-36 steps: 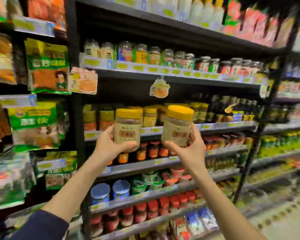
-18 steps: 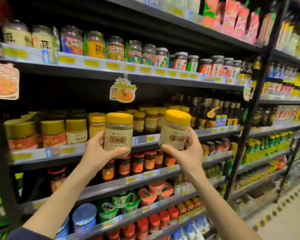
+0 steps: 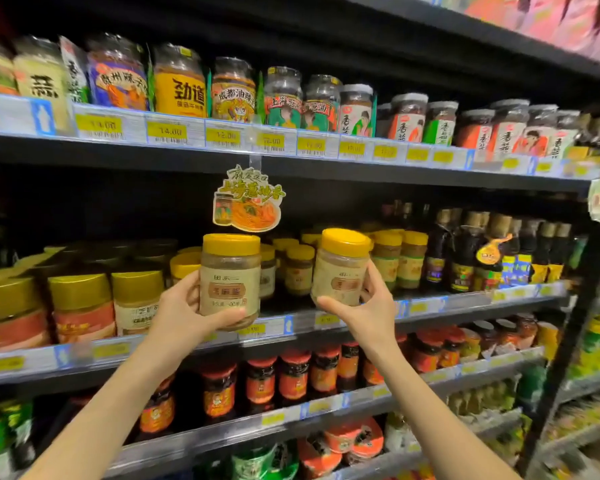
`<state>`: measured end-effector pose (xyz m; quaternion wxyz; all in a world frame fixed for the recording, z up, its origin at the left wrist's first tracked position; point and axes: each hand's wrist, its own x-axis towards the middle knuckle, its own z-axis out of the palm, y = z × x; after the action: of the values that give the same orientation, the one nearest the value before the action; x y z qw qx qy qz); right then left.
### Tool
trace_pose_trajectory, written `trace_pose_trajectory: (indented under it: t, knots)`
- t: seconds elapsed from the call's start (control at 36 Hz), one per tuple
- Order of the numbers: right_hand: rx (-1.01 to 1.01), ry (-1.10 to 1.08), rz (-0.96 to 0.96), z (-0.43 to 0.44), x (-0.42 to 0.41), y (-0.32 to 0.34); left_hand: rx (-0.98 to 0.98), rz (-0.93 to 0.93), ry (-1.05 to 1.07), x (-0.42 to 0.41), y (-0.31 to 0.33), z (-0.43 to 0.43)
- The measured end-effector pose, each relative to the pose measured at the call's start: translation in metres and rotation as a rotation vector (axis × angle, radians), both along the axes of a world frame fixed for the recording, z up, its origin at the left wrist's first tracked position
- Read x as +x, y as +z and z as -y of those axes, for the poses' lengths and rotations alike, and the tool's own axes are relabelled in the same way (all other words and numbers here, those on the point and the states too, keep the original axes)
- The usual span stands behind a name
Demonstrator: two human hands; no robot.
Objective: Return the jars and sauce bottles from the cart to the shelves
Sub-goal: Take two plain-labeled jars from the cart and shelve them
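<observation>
My left hand (image 3: 184, 306) grips a yellow-lidded jar of tan paste (image 3: 230, 275) with a beige label, held upright. My right hand (image 3: 368, 306) grips a second, matching yellow-lidded jar (image 3: 340, 266), tilted slightly to the left. Both jars hover in front of the middle shelf (image 3: 430, 306), just before a row of similar yellow-lidded jars (image 3: 298, 268). The cart is out of view.
A cardboard promo tag (image 3: 248, 199) hangs from the upper shelf just above the two jars. Gold-lidded jars (image 3: 80, 303) stand at left, dark sauce bottles (image 3: 465, 251) at right. Red-lidded chilli jars (image 3: 291, 375) fill the shelf below. A black upright post (image 3: 575, 323) bounds the right side.
The view has closed in on the shelves and shifted left. Both jars have risen a little toward the middle shelf, still held as before.
</observation>
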<state>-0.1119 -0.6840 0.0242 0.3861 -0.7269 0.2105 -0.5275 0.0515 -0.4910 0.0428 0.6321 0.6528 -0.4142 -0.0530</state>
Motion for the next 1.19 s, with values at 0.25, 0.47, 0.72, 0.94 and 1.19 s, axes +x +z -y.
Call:
trace_pose_trajectory:
  t: [0.25,0.47,0.72,0.94,1.19]
  knots:
    - [0.08,0.045,-0.096,0.032,0.042,-0.005,0.059,-0.015,0.052,0.003,-0.007,-0.005]
    - [0.053,0.093,-0.277,0.051,0.071,0.002,0.082,-0.025,0.138,-0.004,-0.008,-0.002]
    - [0.051,0.125,-0.461,0.056,0.093,-0.001,0.063,-0.033,0.198,-0.017,-0.006,0.002]
    - [-0.011,0.082,-0.608,0.053,0.097,-0.003,0.07,-0.044,0.22,-0.014,-0.009,0.004]
    - [-0.004,0.124,-0.728,0.051,0.096,0.001,0.075,-0.047,0.193,-0.014,-0.015,0.008]
